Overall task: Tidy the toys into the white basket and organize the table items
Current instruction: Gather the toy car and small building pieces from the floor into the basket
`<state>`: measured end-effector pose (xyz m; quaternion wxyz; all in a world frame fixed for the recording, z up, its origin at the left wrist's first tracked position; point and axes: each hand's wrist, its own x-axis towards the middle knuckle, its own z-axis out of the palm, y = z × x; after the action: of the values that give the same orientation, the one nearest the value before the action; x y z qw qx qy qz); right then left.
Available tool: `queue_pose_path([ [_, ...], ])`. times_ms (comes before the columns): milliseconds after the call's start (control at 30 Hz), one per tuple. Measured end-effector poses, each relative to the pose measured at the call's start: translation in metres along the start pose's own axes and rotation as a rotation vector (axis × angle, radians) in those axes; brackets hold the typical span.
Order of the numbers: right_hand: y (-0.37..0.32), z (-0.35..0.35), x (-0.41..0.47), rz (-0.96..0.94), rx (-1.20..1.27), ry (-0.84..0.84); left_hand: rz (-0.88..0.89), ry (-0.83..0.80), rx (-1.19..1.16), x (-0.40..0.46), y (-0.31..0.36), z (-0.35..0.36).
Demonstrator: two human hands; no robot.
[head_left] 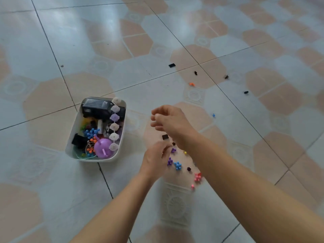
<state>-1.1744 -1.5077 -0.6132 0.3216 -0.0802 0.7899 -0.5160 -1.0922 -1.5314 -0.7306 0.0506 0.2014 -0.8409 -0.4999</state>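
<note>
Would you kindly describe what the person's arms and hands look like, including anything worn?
Both forearms are bare, with no sleeves in view. The left hand and right hand wear no gloves; no watch or bracelet shows. Any ring is too blurred to tell.

Both forearms extended; left hand (155,159) fingers curled down, right hand (171,122) fingers loosely curled, raised.

No legible text, label, brand, number or sign appears anywhere in the head view. The rectangular white plastic basket (121,109) shows no readable marking, the dark toy truck (98,107) inside it bears no lettering that can be made out, and the pale and tan tiled floor (52,50) carries only ornamental patterns.
</note>
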Motion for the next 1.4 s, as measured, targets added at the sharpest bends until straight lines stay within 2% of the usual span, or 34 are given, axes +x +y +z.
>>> queue_pose_path([
  [133, 0.057, -0.066, -0.003, -0.044, -0.167, 0.166, 0.097, -0.024, 0.01, 0.003, 0.002, 0.012],
  [233, 0.112, -0.098, -0.017, -0.09, -0.457, 0.222, 0.205, -0.087, 0.203, 0.005, -0.009, 0.017],
  [300, 0.153, -0.108, -0.031, -0.127, -0.605, 0.188, 0.308, -0.117, 0.378, 0.005, -0.017, 0.019],
  [467, 0.223, -0.107, -0.051, -0.114, -0.894, 0.039, 0.305, -0.267, 0.591, 0.013, -0.033, 0.031],
  [867, 0.218, -0.096, 0.014, -0.433, -1.082, 0.168, 0.611, -0.286, 0.743, 0.069, -0.031, 0.043],
  [1033, 0.218, -0.095, 0.022, -0.572, -0.992, 0.26, 0.689, -0.166, 0.7, 0.07, -0.031, 0.047],
  [1167, 0.214, -0.092, 0.026, -0.656, -0.95, 0.265, 0.776, -0.155, 0.704, 0.068, -0.026, 0.046],
  [1300, 0.211, -0.092, 0.028, -0.717, -1.005, 0.266, 0.74, -0.132, 0.778, 0.066, -0.021, 0.044],
  [1400, 0.208, -0.092, 0.026, -0.74, -1.091, 0.31, 0.684, -0.193, 0.808, 0.066, -0.018, 0.043],
])
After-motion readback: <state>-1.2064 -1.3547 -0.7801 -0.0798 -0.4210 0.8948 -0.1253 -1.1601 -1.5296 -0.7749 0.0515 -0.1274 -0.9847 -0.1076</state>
